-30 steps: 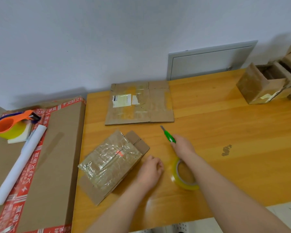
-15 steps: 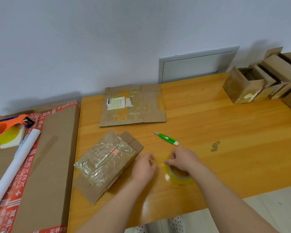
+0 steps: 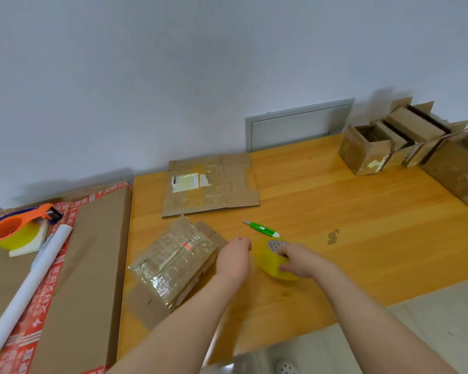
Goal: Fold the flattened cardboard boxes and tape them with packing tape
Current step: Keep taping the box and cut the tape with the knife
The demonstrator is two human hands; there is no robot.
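My right hand grips a roll of yellow packing tape, tilted up off the wooden table. My left hand sits just left of the roll with its fingers curled toward it; I cannot tell whether they pinch the tape's end. A small cardboard box covered in clear tape lies left of my left hand. A flattened cardboard box with a pale label lies further back by the wall.
A green utility knife lies just behind the tape roll. Several folded open boxes stand at the back right. At the left, a large carton with red tape carries an orange tape dispenser and a white paper roll.
My right hand let go of the green knife, took the tape roll and tipped it up. My left hand moved from beside the small box to the roll's left side.
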